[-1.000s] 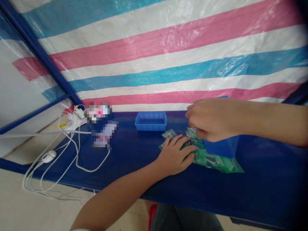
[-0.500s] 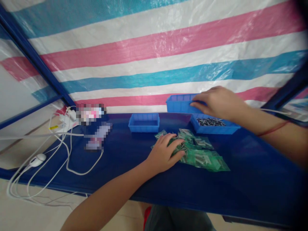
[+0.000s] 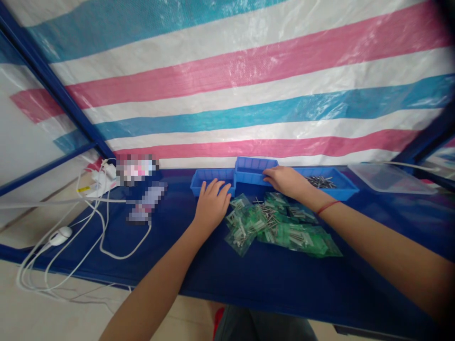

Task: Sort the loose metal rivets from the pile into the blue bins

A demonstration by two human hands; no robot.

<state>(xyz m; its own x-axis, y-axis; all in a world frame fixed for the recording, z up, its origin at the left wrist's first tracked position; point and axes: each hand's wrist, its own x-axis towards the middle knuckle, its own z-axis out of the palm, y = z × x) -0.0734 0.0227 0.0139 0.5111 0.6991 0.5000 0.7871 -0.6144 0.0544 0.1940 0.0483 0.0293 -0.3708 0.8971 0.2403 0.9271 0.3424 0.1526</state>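
My right hand [image 3: 288, 182] pinches the right end of a blue plastic bin [image 3: 249, 177], which sits slightly tilted at the back of the table. Fingers spread, my left hand [image 3: 212, 204] rests at the front wall of another blue bin [image 3: 197, 190] to its left; whether it presses on that bin I cannot tell. Behind my right wrist, a third blue bin [image 3: 343, 193] holds dark screws or nails [image 3: 321, 182]. Between my arms lie green-and-clear plastic packets [image 3: 302, 237] with metal pieces inside, and loose silver screws or nails [image 3: 269, 216] on top.
A clear plastic lid or tray [image 3: 391, 179] lies at the back right. White cables [image 3: 103, 237] and a power strip [image 3: 103, 185] are on the left, near two blurred-out items. A striped plastic sheet [image 3: 227, 90] hangs behind the blue table [image 3: 249, 279].
My right hand has brought the held bin down and left, beside the left bin. My left hand has moved off the packets to the left bin. The right bin and clear lid now show more.
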